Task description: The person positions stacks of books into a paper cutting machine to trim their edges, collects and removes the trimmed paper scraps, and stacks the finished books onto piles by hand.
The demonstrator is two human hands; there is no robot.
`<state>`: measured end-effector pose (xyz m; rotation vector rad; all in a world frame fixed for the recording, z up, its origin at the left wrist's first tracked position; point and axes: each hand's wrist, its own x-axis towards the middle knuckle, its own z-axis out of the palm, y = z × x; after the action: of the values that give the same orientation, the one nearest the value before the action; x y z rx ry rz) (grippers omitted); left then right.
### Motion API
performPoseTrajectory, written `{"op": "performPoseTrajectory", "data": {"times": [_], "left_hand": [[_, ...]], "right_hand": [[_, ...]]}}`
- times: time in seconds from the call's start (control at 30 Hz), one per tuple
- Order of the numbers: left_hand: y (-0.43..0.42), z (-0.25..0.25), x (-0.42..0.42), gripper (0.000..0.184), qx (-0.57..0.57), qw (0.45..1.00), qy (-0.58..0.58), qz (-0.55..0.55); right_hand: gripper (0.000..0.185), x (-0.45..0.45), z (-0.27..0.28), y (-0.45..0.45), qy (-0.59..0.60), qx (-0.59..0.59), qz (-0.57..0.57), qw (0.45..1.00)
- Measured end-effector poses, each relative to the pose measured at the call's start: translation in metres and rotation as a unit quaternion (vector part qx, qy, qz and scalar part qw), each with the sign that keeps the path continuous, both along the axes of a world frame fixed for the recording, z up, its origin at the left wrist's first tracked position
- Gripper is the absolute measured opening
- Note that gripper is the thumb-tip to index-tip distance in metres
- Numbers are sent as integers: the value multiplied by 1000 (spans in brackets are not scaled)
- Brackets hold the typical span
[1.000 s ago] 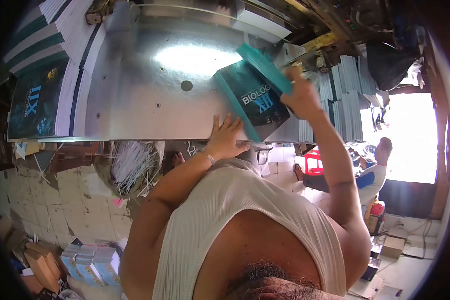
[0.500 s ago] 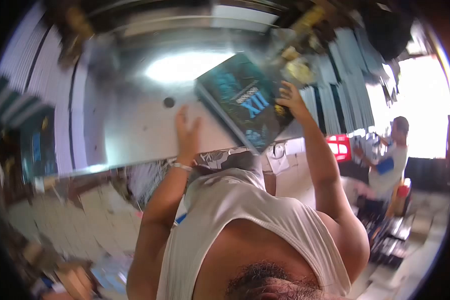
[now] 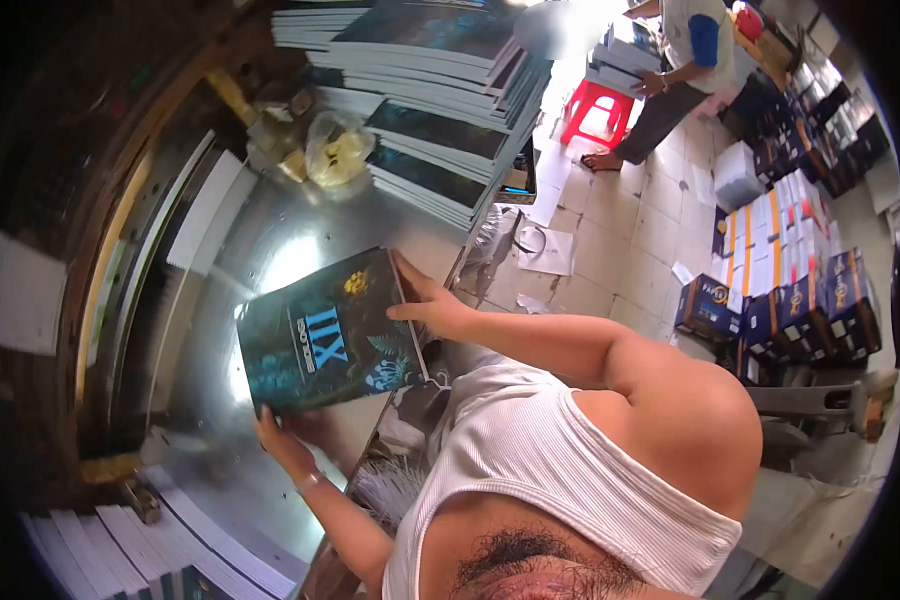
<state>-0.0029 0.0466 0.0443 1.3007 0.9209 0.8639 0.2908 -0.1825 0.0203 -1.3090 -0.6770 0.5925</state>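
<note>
A dark teal book stack (image 3: 320,335) marked XII lies over the metal table (image 3: 205,440), slightly tilted in view. My right hand (image 3: 428,300) grips its right edge, with the thumb on the cover. At the lower left corner, my left hand (image 3: 278,440) holds the stack's edge, its fingers partly hidden beneath or behind it. How many books are between my hands is hard to tell.
Tall stacks of books (image 3: 440,130) stand at the table's far end, beside a clear plastic bag (image 3: 338,150). More stacks (image 3: 140,540) are at the lower left. A co-worker (image 3: 695,50) stands near a red stool (image 3: 598,112). Boxes (image 3: 805,315) sit on the floor.
The view has swung toward the right side. Both my hands are now on the book stack; half a second ago my left hand was off it. The co-worker is now standing beside the stool.
</note>
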Motion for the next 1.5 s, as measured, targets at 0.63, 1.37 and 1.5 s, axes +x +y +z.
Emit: {"op": "performPoseTrajectory", "data": {"times": [0.63,1.37,1.5], "left_hand": [[-198,28,8,83,-203,951,-77,221],[-204,12,12,98,-7,977,48,208],[-184,6,-4,102,152,960,122,203]], "right_hand": [[67,67,-4,94,161,63,404,898],[101,105,67,65,170,-162,483,844],[79,99,79,59,49,-153,336,928]]}}
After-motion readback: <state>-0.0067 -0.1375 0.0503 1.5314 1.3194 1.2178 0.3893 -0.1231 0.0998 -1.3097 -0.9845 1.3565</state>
